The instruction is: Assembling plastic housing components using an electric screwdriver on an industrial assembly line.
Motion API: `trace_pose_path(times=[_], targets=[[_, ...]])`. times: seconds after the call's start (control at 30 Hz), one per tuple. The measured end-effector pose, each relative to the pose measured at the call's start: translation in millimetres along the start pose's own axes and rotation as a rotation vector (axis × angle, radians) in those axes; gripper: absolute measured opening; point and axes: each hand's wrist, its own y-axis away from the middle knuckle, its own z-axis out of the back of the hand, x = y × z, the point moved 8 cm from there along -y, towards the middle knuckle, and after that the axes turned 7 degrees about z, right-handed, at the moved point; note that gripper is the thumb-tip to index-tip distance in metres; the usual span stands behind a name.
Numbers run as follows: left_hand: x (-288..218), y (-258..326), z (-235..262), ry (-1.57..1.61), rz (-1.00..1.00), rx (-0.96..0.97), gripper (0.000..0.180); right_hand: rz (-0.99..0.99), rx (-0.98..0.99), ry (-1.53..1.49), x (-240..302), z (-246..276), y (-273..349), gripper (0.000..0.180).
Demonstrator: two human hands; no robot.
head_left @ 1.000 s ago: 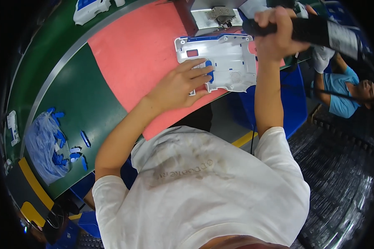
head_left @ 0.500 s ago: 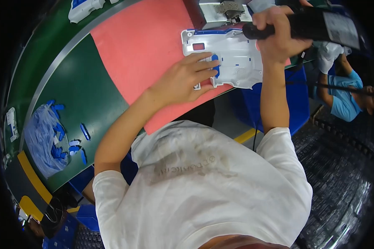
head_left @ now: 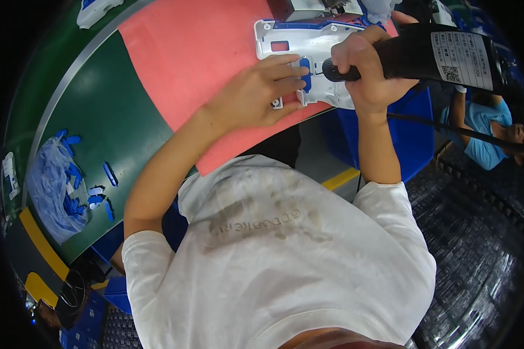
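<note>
A white plastic housing (head_left: pixel 326 41) with a blue edge lies open side up on a pink mat. Inside it sits a small blue plastic piece (head_left: pixel 305 81), upright against an inner wall. My left hand (head_left: pixel 268 87) rests over the housing's left part, fingers outstretched, fingertips on the blue piece. My right hand (head_left: pixel 372 72) is wrapped round a black electric screwdriver (head_left: pixel 410 55) held almost level. The screwdriver's thin bit points left and its end comes close to the blue piece; whether it touches a screw I cannot tell.
The pink mat (head_left: pixel 174 64) covers part of the green table (head_left: pixel 93 134). At the left lies a clear bag (head_left: pixel 49 192) with blue parts, several loose beside it. A metal fixture (head_left: pixel 308 9) stands behind the housing. A cable (head_left: pixel 448 127) hangs at right, near a person in blue (head_left: pixel 483 128).
My right hand has brought the screwdriver down and left, from above the housing's right end to beside the blue piece. My left hand keeps its place on the blue piece.
</note>
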Motion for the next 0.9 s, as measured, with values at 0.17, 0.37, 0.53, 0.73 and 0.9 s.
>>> trace_pose_path(times=[0.17, 0.37, 0.53, 0.73, 0.9], targets=[[0.5, -0.6, 1.2, -0.006, -0.005, 0.013, 0.031, -0.006, 0.102, 0.088, -4.9, -1.0, 1.4, 0.058], [-3.5, -3.1, 1.0, -0.014, -0.025, 0.018, 0.033, 0.242, -0.269, -0.206, 14.3, 60.8, -71.2, 0.008], [-5.1, -1.5, 2.4, 0.002, -0.024, 0.009, 0.033, 0.475, -0.662, 0.036, -1.2, 59.7, -129.6, 0.031], [-5.9, -4.8, 3.5, 0.010, -0.036, -0.001, 0.032, 0.418, -0.649, 0.420, -10.0, 76.1, -141.2, 0.014], [-4.5, -2.5, 3.9, -0.001, -0.044, -0.011, 0.032, 0.529, -0.452, 0.145, 27.9, 47.3, -113.1, 0.038]])
